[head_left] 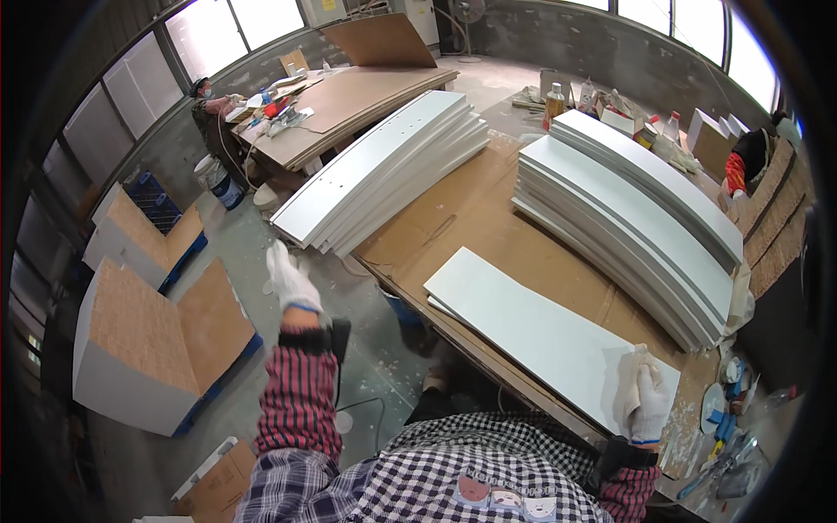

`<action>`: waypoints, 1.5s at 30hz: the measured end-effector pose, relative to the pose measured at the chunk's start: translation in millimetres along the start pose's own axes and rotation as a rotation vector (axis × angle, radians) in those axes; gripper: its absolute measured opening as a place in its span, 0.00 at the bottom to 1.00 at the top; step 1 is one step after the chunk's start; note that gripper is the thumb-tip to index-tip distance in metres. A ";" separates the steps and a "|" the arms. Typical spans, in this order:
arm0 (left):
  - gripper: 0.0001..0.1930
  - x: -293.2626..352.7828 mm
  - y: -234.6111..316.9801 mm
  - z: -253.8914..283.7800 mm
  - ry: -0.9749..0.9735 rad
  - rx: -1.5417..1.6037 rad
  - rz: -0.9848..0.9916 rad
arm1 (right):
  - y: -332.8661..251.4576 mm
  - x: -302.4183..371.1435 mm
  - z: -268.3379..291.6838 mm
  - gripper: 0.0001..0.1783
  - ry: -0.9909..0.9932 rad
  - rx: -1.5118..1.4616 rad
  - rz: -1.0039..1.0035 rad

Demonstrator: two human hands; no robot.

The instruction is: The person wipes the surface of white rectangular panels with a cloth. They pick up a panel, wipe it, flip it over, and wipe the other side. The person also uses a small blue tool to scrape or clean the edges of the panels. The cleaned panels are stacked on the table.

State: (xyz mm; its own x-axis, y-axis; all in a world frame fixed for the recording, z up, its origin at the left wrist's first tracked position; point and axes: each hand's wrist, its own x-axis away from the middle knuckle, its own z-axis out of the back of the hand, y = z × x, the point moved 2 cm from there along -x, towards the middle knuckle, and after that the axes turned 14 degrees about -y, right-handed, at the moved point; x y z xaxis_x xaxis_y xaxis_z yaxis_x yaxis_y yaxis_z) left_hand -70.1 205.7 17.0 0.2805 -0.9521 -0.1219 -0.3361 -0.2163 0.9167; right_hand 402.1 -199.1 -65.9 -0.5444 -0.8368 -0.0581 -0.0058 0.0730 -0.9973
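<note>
My left hand (292, 281), in a white knit glove, is stretched out just off the near end of the left stack of white boards (375, 166). Its fingers are extended and it holds nothing. On the right, my right hand (650, 403), gloved the same way, rests on the right end of a flat white board (540, 336). Between that hand and the board is a thin beige sheet (632, 383), cloth or abrasive paper; I cannot tell which. A second board shows slightly from under the top one at its left end.
Taller stacks of white boards (628, 227) stand on the cardboard-covered table (436, 222). Tools and tape rolls (728, 427) crowd its right corner. Wrapped board stacks on blue pallets (157, 340) sit left. One person (214, 113) works at a far table; another (750, 161) is at right.
</note>
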 end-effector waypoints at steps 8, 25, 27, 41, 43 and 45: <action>0.33 243.2 -62.7 -127.3 -1.407 -0.849 -0.628 | -6.8 -5.2 1.2 0.20 0.133 -0.083 0.015; 0.39 127.7 -111.4 -170.6 -1.271 -1.671 -0.455 | -9.7 4.9 -2.4 0.18 0.189 -0.126 -0.001; 0.40 82.4 -116.2 -140.8 -1.154 -1.640 -0.224 | -2.9 2.0 3.3 0.19 0.206 0.039 0.017; 0.31 135.7 -87.6 -120.1 -0.957 -1.386 -0.821 | -10.6 3.0 -3.7 0.21 0.151 -0.135 0.018; 0.32 161.3 -85.2 -154.3 -1.355 -1.398 -0.698 | -8.6 0.8 -2.4 0.22 0.123 -0.139 0.014; 0.30 165.3 -100.8 -162.8 -1.496 -1.367 -0.778 | -15.2 0.8 -12.6 0.20 0.164 -0.172 0.017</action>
State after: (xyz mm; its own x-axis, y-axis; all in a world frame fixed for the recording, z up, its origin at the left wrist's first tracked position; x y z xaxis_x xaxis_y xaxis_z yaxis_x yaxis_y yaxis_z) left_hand 156.4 105.3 -33.6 -0.9420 -0.3355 -0.0062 0.3334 -0.9379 0.0956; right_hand 391.2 -194.1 -50.2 -0.6746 -0.7364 -0.0525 -0.1305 0.1889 -0.9733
